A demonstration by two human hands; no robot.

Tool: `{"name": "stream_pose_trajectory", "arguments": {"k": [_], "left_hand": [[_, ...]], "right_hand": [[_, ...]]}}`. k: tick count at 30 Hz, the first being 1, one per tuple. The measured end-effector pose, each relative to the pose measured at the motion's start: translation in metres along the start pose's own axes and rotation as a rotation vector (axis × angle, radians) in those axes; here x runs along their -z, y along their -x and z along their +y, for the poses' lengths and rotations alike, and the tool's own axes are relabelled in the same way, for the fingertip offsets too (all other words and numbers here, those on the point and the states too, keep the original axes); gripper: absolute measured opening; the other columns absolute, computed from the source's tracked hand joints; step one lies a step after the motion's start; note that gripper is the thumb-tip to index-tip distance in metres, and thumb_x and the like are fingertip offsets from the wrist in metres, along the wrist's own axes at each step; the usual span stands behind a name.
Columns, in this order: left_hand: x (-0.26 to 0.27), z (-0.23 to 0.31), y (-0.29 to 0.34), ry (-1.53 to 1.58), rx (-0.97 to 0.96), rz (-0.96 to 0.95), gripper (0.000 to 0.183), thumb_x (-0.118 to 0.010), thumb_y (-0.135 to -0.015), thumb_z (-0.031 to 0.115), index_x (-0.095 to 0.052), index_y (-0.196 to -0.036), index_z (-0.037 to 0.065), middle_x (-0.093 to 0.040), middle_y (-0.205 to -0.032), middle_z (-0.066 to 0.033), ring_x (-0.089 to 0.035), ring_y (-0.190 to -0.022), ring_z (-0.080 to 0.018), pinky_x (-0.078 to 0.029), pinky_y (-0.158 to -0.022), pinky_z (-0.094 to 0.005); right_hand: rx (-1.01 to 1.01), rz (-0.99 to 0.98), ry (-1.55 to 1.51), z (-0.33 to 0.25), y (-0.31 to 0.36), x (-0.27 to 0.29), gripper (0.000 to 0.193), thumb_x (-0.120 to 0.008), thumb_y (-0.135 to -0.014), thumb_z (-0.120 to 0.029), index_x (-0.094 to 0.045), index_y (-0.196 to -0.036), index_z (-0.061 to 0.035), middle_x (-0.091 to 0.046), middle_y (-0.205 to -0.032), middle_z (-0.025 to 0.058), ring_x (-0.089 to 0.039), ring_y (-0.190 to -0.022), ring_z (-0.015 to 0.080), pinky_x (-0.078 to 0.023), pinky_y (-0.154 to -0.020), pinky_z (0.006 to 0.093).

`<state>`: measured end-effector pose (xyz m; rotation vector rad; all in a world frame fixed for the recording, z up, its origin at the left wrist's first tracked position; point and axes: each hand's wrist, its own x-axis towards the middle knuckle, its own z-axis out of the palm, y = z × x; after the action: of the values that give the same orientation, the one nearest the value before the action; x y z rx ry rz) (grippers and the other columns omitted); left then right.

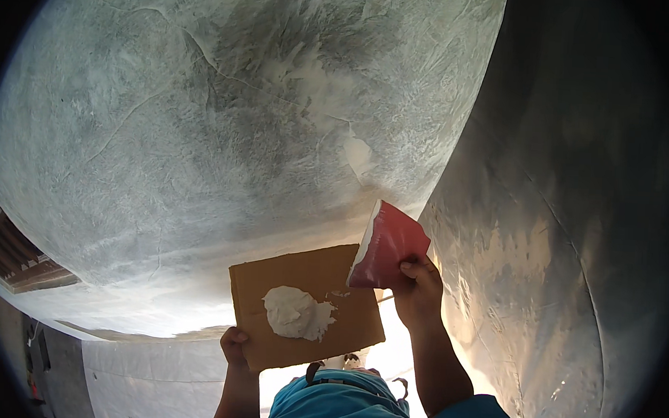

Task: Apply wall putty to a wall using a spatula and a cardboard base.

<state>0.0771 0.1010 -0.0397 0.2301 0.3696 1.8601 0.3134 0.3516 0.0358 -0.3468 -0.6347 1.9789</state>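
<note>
Big grey wall (163, 155) here is super patchy — pale smears all over, plus a thin crack (235, 80) wandering across. The right-hand wall (526, 310) is mostly darker, and there's a bright white glow (399, 349) low down — brown slats (15, 245) show far left.

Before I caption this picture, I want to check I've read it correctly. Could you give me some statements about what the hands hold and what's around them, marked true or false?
1. The left hand holds the brown board. True.
2. The red piece is in the left hand too. False: the right hand holds it.
3. A heap of white paste sits on the brown board. True.
4. The white paste covers the whole brown board. False: bare brown shows all around it.
5. The red piece has white along its left edge. True.
</note>
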Motion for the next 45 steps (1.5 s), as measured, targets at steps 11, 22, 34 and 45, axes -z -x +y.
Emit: {"name": "stream_pose_trajectory", "arguments": {"k": [11, 22, 34, 45], "left_hand": [[0.014, 0.021, 0.019, -0.093, -0.08, 0.088, 0.074, -0.051, -0.075, 0.026, -0.043, -0.142, -0.006, -0.055, -0.138, -0.0266, -0.058, -0.12, -0.0426, -0.05, -0.102, -0.052], [0.037, 0.06, 0.043, -0.071, -0.095, 0.128, 0.077, -0.051, -0.07, 0.022, -0.043, -0.142, -0.007, -0.054, -0.138, -0.0253, -0.054, -0.124, -0.0433, -0.043, -0.109, -0.0513], [0.062, 0.099, 0.049, 0.043, -0.121, 0.029, 0.076, -0.052, -0.078, 0.022, -0.037, -0.149, -0.003, -0.045, -0.149, -0.0258, -0.046, -0.135, -0.0433, -0.04, -0.111, -0.0567], [0.063, 0.098, 0.045, 0.043, -0.093, -0.033, 0.077, -0.053, -0.079, 0.023, -0.037, -0.15, -0.002, -0.041, -0.153, -0.0248, -0.042, -0.138, -0.0421, -0.035, -0.115, -0.0539]], "right_hand": [[0.907, 0.152, 1.005, 0.047, -0.023, -0.027, 0.041, -0.047, -0.095, 0.002, -0.05, -0.136, 0.008, -0.054, -0.14, 0.0256, -0.056, -0.125, 0.0321, -0.045, -0.103, 0.039], [1.185, 0.076, 1.35, 0.08, -0.046, -0.06, 0.059, -0.045, -0.086, 0.009, -0.042, -0.145, 0.0116, -0.047, -0.145, 0.0321, -0.041, -0.14, 0.0475, -0.026, -0.119, 0.0554], [1.138, 0.271, 1.461, 0.124, -0.069, -0.083, 0.066, -0.064, -0.084, 0.004, -0.042, -0.146, 0.0073, -0.038, -0.151, 0.0328, -0.039, -0.139, 0.052, -0.039, -0.113, 0.0513], [1.155, 0.239, 1.343, 0.078, -0.042, -0.057, 0.062, -0.055, -0.083, 0.007, -0.046, -0.145, 0.0062, -0.046, -0.147, 0.0303, -0.041, -0.139, 0.0486, -0.036, -0.116, 0.0509]]}}
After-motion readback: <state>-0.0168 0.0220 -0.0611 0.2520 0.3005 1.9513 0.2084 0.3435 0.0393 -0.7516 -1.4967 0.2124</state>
